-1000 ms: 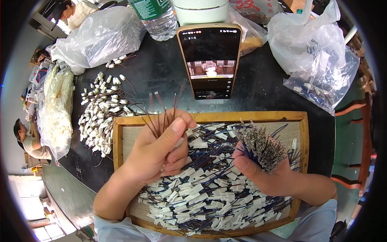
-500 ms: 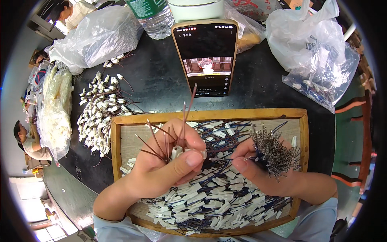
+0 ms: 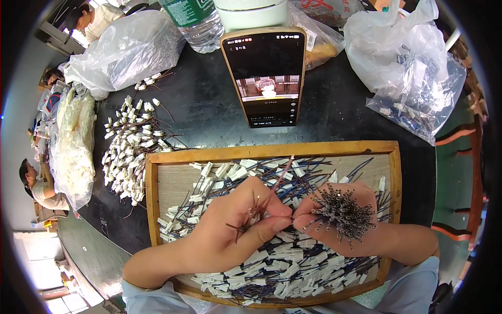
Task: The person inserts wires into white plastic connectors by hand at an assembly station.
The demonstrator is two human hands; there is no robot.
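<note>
Two hands, left hand (image 3: 238, 227), right hand (image 3: 340, 220), one wooden tray (image 3: 272, 152), one phone (image 3: 267, 76).

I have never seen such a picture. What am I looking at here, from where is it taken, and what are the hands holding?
There is no machine: a person works with bare hands. One camera on the person's head looks down, so edges bend. The left hand pinches a few thin wires. The right hand grips a thick bundle of wire ends. Below them a wooden tray holds dark wires with white connectors. Behind it stand a phone, plastic bags and a loose connector pile.
</note>
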